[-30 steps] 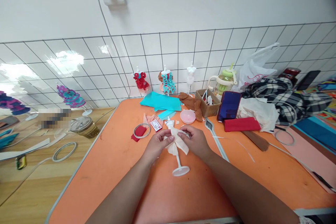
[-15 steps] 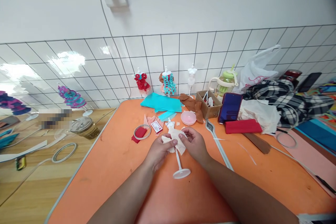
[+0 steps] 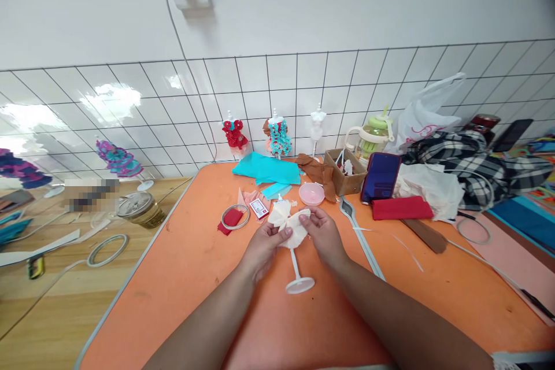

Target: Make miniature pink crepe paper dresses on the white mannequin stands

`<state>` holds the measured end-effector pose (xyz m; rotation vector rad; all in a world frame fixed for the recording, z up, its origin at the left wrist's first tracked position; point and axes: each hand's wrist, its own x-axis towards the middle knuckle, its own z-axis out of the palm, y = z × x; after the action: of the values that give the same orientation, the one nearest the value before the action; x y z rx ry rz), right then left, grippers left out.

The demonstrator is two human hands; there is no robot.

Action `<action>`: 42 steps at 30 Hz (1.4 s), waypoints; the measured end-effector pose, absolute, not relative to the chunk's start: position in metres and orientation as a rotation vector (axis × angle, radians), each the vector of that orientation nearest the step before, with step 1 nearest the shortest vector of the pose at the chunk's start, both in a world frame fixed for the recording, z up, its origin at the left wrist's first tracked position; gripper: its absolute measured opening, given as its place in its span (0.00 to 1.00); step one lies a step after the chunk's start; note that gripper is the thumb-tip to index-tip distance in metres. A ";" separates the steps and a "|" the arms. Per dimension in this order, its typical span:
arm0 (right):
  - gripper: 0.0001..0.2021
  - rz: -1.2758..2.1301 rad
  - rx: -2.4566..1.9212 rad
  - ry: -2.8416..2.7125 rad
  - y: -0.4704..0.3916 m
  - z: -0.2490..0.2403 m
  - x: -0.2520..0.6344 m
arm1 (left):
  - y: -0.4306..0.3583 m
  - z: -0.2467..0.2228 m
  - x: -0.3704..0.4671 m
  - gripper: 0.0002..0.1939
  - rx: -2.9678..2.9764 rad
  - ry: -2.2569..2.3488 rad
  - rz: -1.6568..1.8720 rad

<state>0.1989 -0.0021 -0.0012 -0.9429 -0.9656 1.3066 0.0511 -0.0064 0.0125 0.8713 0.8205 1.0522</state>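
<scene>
Cream paper (image 3: pixel 296 231) is pinched between both hands in front of a small white mannequin on a stand (image 3: pixel 299 285). My left hand (image 3: pixel 265 247) grips its lower left side with thumb and fingers. On the right edge, my right hand (image 3: pixel 321 233) holds it in a similar pinch. The paper spreads into petal-like folds and covers most of the mannequin's body; the top of the neck, the stem and the round base show. The stand leans slightly.
Behind are a pink bowl (image 3: pixel 311 194), turquoise paper (image 3: pixel 266 169), a cardboard box (image 3: pixel 346 172) and dressed mini mannequins (image 3: pixel 278 136). A tape ring (image 3: pixel 235 217) lies left; a phone (image 3: pixel 380 178) and red paper (image 3: pixel 402 209) are right.
The cream paper has opened upward into folds and now covers more of the mannequin's upper body. Both hands have shifted only slightly, still gripping it.
</scene>
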 end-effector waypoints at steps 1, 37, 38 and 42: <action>0.13 1.321 -0.944 -0.975 -0.003 -0.002 0.198 | -0.006 0.012 0.051 0.25 0.856 0.829 1.068; 0.15 1.244 -1.011 -1.252 -0.002 0.009 0.207 | -0.008 0.015 0.046 0.21 1.038 1.008 1.030; 0.15 1.257 -1.003 -1.270 -0.002 0.009 0.207 | -0.008 0.015 0.046 0.20 1.060 1.028 1.018; 0.14 1.202 -1.014 -1.330 -0.002 0.006 0.207 | -0.008 0.017 0.047 0.21 1.137 1.008 0.985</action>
<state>0.2067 -0.0023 0.0060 -1.0142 -1.3300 1.2020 0.0467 -0.0083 0.0174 1.1374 1.0082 0.9853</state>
